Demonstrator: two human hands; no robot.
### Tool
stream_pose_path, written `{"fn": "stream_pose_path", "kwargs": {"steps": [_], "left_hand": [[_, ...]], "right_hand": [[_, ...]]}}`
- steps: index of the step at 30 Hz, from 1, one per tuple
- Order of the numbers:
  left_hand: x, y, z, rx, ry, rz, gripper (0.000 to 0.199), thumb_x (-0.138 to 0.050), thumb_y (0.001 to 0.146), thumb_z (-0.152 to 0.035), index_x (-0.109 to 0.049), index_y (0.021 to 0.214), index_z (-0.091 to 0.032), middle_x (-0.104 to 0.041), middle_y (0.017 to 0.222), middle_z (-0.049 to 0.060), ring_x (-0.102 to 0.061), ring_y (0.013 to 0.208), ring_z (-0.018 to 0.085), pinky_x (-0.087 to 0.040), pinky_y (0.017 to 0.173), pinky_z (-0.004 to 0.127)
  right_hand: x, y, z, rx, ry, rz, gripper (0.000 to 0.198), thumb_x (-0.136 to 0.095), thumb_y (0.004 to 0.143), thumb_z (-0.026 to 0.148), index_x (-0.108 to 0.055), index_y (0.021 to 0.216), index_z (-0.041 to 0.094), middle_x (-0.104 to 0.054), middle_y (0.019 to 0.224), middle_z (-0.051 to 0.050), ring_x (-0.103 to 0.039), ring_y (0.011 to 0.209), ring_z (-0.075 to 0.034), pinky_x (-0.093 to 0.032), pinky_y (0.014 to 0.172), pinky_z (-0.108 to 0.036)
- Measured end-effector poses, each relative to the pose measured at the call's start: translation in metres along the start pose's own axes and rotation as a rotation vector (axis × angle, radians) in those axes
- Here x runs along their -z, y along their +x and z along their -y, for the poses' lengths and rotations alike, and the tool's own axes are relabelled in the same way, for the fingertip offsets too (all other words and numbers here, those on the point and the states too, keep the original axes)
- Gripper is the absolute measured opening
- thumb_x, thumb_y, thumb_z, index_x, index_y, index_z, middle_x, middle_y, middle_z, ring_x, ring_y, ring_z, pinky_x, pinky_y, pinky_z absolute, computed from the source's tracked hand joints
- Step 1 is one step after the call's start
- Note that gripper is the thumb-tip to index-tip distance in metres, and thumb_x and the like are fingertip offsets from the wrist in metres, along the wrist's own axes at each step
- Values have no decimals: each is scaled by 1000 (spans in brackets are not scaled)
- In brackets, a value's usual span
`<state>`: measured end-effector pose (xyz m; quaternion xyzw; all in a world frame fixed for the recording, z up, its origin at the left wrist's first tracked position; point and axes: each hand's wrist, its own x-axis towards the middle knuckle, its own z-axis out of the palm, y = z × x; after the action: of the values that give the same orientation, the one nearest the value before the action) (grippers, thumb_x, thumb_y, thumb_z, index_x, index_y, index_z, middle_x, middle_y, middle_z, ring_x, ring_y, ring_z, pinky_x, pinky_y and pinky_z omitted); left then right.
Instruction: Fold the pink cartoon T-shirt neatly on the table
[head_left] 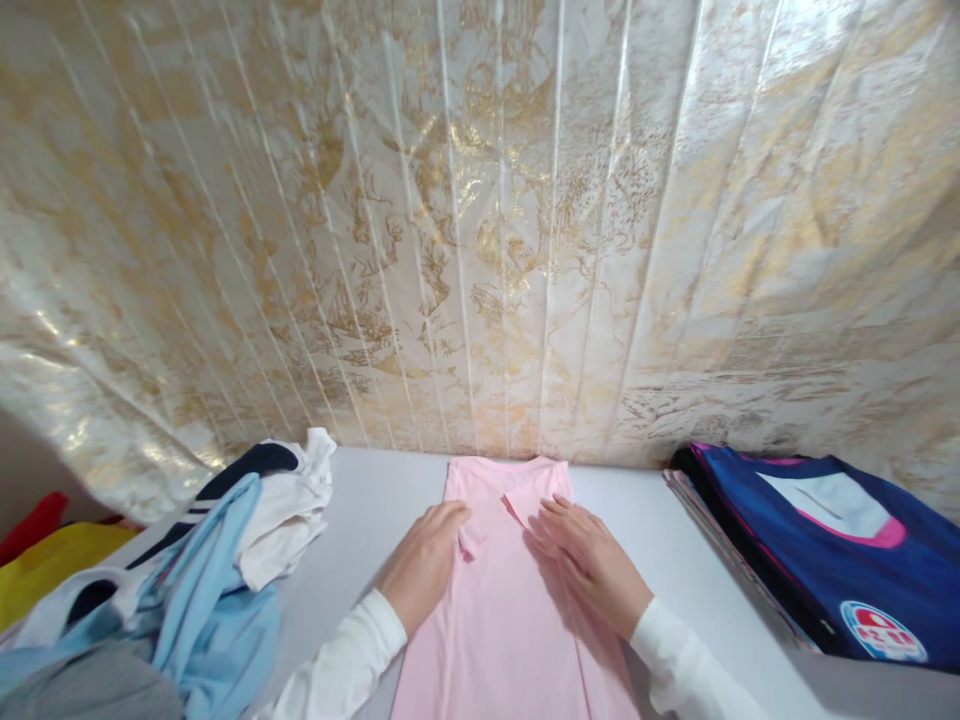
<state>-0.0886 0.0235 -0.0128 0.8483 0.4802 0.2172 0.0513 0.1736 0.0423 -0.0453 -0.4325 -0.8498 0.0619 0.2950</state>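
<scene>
A pink shirt (517,610) lies spread lengthwise on the white tabletop in front of me, its neckline at the far end. Both short sleeves are turned inward over the body. At the shirt's left edge, my left hand (426,558) has its fingers closed on the cloth beside the turned-in left sleeve (471,540); its thumb is hidden. My right hand (589,558) rests palm down with fingers stretched out on the right side of the shirt, touching the folded right sleeve (519,505).
A loose heap of clothes, with a light blue garment (214,620) and a white one (285,520), lies on the left. To the right is a stack of folded garments topped by a navy shirt (817,560). Behind the table (360,500) hangs a gold-patterned curtain (495,250).
</scene>
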Motion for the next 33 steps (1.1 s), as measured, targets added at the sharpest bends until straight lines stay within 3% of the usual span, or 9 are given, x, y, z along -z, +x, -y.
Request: {"fn": "stream_pose_path", "kwargs": {"steps": [3,8,11,13,21,28,33], "left_hand": [[8,-17,11,85,49,5,35,-35,79,0,-59,95,-19,-60,99,6,-55,94,21,-45,84,37],[-9,-37,0,62,44,9,37,-38,82,-3,-58,107,-21,-59,108,6,-52,99,21,-43,86,36],[-17,-37,-5,75,59,14,38,-37,83,-3,-57,111,-20,-58,110,7,-52,98,22,-43,86,37],[-17,-36,-6,94,75,32,38,-38,83,-2,-57,110,-21,-58,109,6,-52,97,22,-43,85,36],[-15,-34,-11,158,184,121,41,-40,83,-1,-52,117,-21,-55,117,6,-51,103,23,-42,87,38],[-23,-34,-7,101,283,128,44,-42,84,1,-52,121,-19,-54,123,6,-50,107,23,-40,89,39],[-23,-35,-8,92,280,109,40,-43,85,0,-53,119,-17,-55,121,6,-50,107,22,-39,90,39]], "right_hand": [[-9,20,32,28,32,20,24,-51,79,13,-62,99,21,-64,104,-7,-55,102,-22,-44,87,-38],[-43,49,67,45,-80,65,15,-62,71,20,-58,86,18,-59,89,-7,-51,85,-23,-43,81,-38],[-60,56,68,34,-104,39,6,-57,75,13,-56,78,18,-58,83,-6,-51,81,-21,-43,77,-35],[-66,56,64,9,-44,15,11,-53,76,8,-55,76,18,-57,81,-4,-52,79,-20,-43,73,-31],[-68,54,56,-118,228,-45,13,-53,78,7,-52,74,19,-56,77,-2,-53,76,-18,-43,69,-29],[-62,54,59,31,206,-45,10,-55,79,9,-54,76,19,-58,84,-3,-51,85,-20,-39,88,-39],[-60,52,59,81,182,-13,15,-53,80,6,-60,79,19,-60,82,-3,-50,86,-20,-37,90,-40]]}}
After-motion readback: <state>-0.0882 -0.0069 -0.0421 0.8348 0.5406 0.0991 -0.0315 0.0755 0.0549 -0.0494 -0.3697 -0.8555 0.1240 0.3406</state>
